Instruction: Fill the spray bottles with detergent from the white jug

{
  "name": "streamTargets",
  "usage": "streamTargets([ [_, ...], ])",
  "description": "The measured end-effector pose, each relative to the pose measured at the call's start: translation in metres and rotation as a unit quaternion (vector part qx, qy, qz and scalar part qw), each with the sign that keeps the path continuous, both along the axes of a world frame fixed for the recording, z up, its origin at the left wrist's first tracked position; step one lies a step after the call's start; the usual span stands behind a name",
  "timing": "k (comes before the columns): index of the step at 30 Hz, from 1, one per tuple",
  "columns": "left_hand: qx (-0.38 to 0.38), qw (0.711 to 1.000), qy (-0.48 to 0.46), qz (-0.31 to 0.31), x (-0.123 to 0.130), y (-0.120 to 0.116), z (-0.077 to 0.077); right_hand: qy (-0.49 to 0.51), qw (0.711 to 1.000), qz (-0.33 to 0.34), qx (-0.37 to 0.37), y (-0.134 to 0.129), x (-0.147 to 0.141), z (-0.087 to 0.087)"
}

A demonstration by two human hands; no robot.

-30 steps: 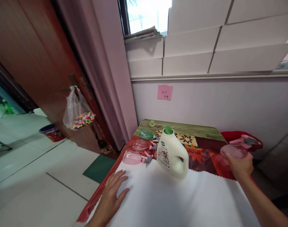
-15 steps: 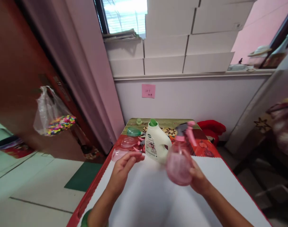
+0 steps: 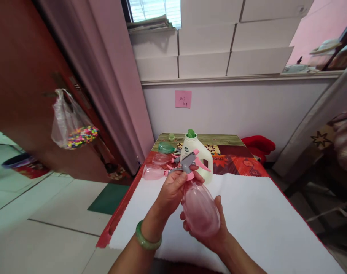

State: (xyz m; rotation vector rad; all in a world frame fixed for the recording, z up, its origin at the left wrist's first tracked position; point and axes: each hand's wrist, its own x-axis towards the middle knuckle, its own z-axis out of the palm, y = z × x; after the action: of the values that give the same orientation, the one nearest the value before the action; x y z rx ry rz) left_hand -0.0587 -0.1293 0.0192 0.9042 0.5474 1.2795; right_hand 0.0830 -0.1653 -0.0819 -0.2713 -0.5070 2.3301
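Note:
Both of my hands are on a pink spray bottle (image 3: 201, 211), tilted over the white sheet with its grey and pink trigger head pointing away from me. My left hand (image 3: 173, 190), a green bangle on its wrist, is closed around the collar below the head. The bottle's body rests in my right hand (image 3: 215, 232), fingers curled under and around it. Just beyond stands a cream jug (image 3: 204, 154) with a green piece in its mouth. Left of the jug lie more spray bottles: a green one (image 3: 166, 147) and two pink ones, the nearer pink bottle (image 3: 153, 172) at the sheet's edge.
A white sheet (image 3: 247, 213) covers the near part of the red-clothed table. A small green cap (image 3: 171, 137) sits at the table's far edge. A plastic bag of colourful bits (image 3: 82, 136) hangs from the door handle at left.
My left hand has moved right and closed on the spray bottle's collar. The bottle has come nearer and left, and tilted; my right hand now cups its body from below.

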Motion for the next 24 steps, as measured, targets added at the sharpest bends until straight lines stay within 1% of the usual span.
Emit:
streamTargets([
  [2, -0.007, 1.0, -0.016, 0.025, -0.001, -0.003, -0.005, 0.031, 0.998, 0.052, -0.027, -0.004, -0.004, -0.01],
  [4, -0.018, 0.998, -0.036, 0.049, -0.003, -0.005, -0.01, 0.053, 0.994, 0.096, -0.015, -0.007, -0.004, -0.019],
  [7, -0.03, 0.994, -0.064, 0.08, -0.008, -0.011, -0.014, 0.04, 0.993, 0.115, -0.004, -0.008, -0.001, -0.026],
  [9, -0.033, 0.992, -0.067, 0.104, -0.011, -0.014, -0.015, 0.01, 0.995, 0.097, -0.005, -0.008, 0.0, -0.025],
  [10, -0.036, 0.991, -0.058, 0.118, -0.012, -0.016, -0.015, -0.013, 0.997, 0.08, 0.009, -0.007, 0.0, -0.023],
  [11, -0.038, 0.989, -0.043, 0.133, -0.014, -0.018, -0.015, -0.041, 0.997, 0.053, 0.034, -0.007, -0.001, -0.021],
  [12, -0.041, 0.988, -0.026, 0.149, -0.015, -0.019, -0.015, -0.075, 0.995, 0.012, 0.068, -0.007, -0.002, -0.019],
  [13, -0.044, 0.985, -0.01, 0.164, -0.016, -0.021, -0.016, -0.117, 0.986, -0.045, 0.109, -0.007, -0.004, -0.018],
  [14, -0.049, 0.982, 0.0, 0.181, -0.016, -0.022, -0.016, -0.169, 0.967, -0.114, 0.153, -0.007, -0.007, -0.017],
  [15, -0.054, 0.978, 0.005, 0.199, -0.016, -0.023, -0.017, -0.229, 0.936, -0.185, 0.193, -0.009, -0.009, -0.017],
  [16, -0.059, 0.974, 0.002, 0.22, -0.014, -0.024, -0.017, -0.293, 0.895, -0.25, 0.224, -0.01, -0.011, -0.017],
  [17, -0.063, 0.968, -0.004, 0.241, -0.012, -0.025, -0.017, -0.351, 0.852, -0.303, 0.244, -0.013, -0.013, -0.019],
  [18, -0.068, 0.963, -0.013, 0.26, -0.01, -0.025, -0.017, -0.393, 0.815, -0.34, 0.254, -0.015, -0.016, -0.02],
  [19, -0.071, 0.959, -0.024, 0.275, -0.007, -0.025, -0.016, -0.411, 0.797, -0.363, 0.254, -0.018, -0.018, -0.021],
  [20, -0.072, 0.956, -0.039, 0.283, -0.004, -0.024, -0.015, -0.398, 0.8, -0.377, 0.243, -0.02, -0.02, -0.021],
  [21, -0.069, 0.955, -0.052, 0.283, -0.002, -0.022, -0.013, -0.358, 0.822, -0.384, 0.221, -0.022, -0.022, -0.02],
  [22, -0.062, 0.957, -0.063, 0.276, 0.0, -0.021, -0.011, -0.302, 0.855, -0.377, 0.187, -0.023, -0.024, -0.018],
  [23, -0.053, 0.96, -0.069, 0.268, 0.002, -0.019, -0.009, -0.24, 0.894, -0.351, 0.141, -0.024, -0.025, -0.014],
  [24, -0.043, 0.963, -0.068, 0.256, 0.003, -0.017, -0.007, -0.184, 0.931, -0.304, 0.084, -0.024, -0.024, -0.009],
])
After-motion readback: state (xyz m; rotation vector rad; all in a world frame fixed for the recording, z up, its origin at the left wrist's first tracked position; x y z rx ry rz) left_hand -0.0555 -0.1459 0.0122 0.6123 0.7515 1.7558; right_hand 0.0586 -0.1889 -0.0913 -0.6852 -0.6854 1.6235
